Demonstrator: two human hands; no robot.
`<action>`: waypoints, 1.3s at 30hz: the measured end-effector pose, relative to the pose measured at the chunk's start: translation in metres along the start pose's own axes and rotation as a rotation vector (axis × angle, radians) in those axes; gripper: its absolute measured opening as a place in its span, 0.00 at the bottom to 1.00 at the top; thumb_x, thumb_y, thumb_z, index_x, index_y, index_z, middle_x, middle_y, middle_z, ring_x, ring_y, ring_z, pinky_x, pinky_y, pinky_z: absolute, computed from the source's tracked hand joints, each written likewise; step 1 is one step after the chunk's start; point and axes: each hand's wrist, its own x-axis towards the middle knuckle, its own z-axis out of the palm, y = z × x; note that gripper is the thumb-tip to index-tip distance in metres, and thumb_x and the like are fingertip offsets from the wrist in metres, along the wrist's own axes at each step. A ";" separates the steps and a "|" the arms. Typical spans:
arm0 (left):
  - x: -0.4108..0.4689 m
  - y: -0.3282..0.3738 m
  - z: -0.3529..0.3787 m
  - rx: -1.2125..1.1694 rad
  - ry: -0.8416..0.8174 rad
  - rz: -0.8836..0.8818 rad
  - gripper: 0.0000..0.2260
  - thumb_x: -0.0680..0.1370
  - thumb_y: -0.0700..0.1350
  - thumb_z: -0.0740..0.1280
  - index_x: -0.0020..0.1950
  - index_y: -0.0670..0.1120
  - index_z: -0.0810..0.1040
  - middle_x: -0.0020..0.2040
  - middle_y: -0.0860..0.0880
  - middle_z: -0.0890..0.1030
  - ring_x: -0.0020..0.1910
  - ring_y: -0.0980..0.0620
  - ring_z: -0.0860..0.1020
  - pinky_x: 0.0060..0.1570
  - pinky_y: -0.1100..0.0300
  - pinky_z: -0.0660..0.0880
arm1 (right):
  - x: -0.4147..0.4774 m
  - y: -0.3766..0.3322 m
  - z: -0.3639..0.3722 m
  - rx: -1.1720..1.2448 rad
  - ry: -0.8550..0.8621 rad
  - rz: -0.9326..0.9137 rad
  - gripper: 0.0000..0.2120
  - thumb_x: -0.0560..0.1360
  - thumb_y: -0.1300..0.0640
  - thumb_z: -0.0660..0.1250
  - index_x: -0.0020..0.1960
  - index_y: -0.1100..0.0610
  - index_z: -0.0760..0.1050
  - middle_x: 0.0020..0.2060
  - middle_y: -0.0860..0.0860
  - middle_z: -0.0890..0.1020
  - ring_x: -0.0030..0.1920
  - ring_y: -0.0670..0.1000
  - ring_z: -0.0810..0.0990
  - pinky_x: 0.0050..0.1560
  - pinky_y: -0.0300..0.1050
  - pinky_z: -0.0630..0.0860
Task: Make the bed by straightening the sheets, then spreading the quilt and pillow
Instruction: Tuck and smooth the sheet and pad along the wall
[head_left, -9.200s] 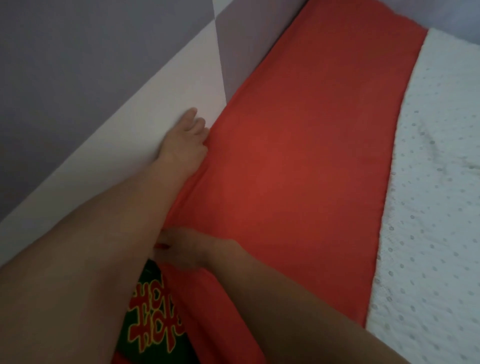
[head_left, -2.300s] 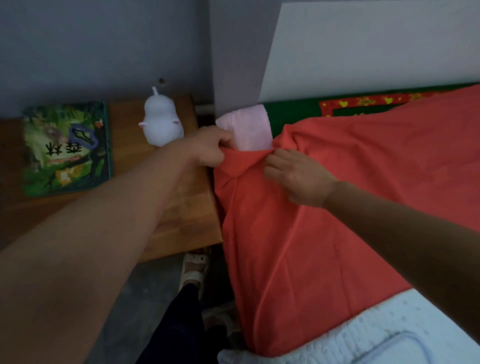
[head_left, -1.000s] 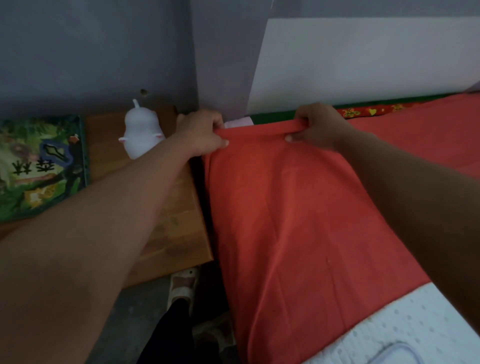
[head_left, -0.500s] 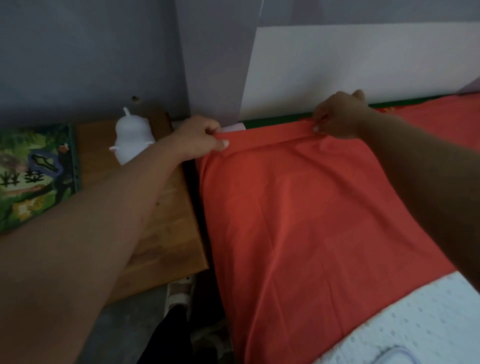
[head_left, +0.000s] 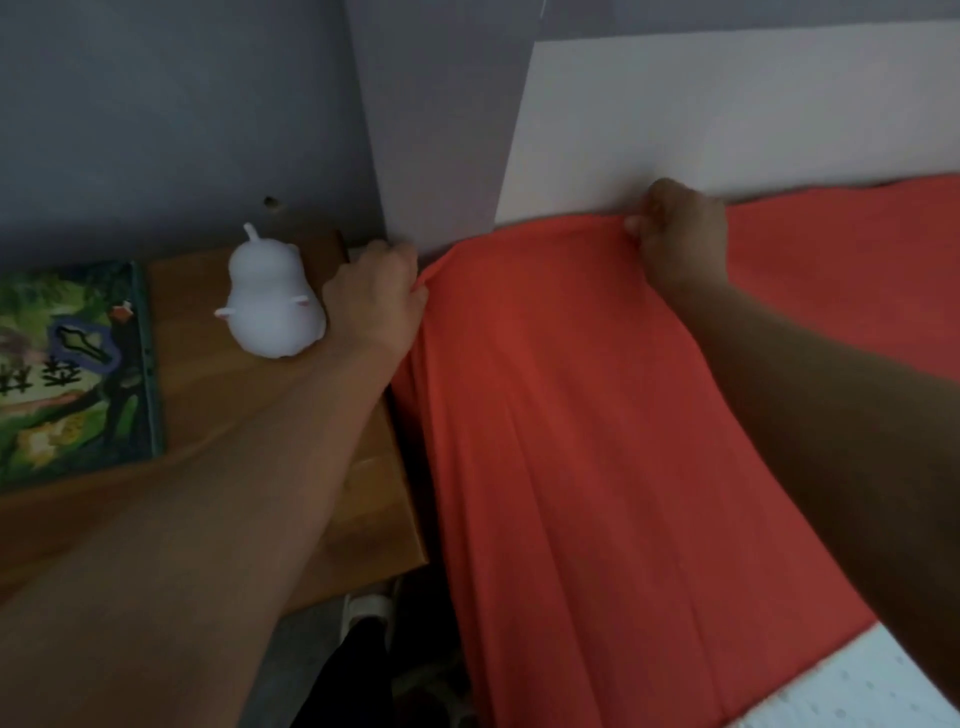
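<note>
A red sheet (head_left: 571, 415) covers the head end of the bed, with long creases running toward me. My left hand (head_left: 376, 299) grips its top left corner, down by the gap between bed and bedside table. My right hand (head_left: 680, 236) pinches the sheet's top edge against the white headboard (head_left: 727, 119). A white dotted quilt (head_left: 857, 691) shows at the bottom right corner. No pillow is in view.
A wooden bedside table (head_left: 363, 493) stands left of the bed, carrying a white animal-shaped figure (head_left: 272, 306) and a green picture book (head_left: 72, 364). Grey wall lies behind. A slipper (head_left: 366, 610) and my dark trouser leg are on the floor below.
Both hands have carried the sheet's top edge up to the headboard, covering the green and pink bedding. My left hand has dropped to the corner beside the table.
</note>
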 end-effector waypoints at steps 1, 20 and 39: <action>-0.001 0.000 0.002 0.022 -0.005 0.005 0.07 0.77 0.45 0.64 0.49 0.41 0.74 0.52 0.39 0.76 0.48 0.37 0.77 0.37 0.50 0.68 | -0.004 0.002 0.005 0.055 -0.036 0.004 0.13 0.70 0.61 0.69 0.53 0.62 0.74 0.46 0.61 0.83 0.48 0.61 0.80 0.44 0.49 0.71; -0.017 0.079 -0.023 -0.014 -0.164 0.258 0.21 0.71 0.37 0.59 0.63 0.39 0.75 0.60 0.38 0.76 0.59 0.37 0.75 0.56 0.44 0.74 | -0.046 0.046 -0.052 -0.166 -0.263 -0.119 0.21 0.80 0.51 0.59 0.73 0.50 0.66 0.71 0.50 0.70 0.71 0.52 0.67 0.67 0.49 0.56; 0.069 0.344 0.056 0.020 -0.293 0.706 0.22 0.74 0.36 0.62 0.68 0.44 0.74 0.62 0.41 0.75 0.62 0.40 0.74 0.60 0.48 0.71 | 0.001 0.259 -0.161 -0.127 -0.106 0.254 0.15 0.79 0.55 0.61 0.65 0.53 0.75 0.63 0.53 0.78 0.64 0.56 0.75 0.66 0.56 0.68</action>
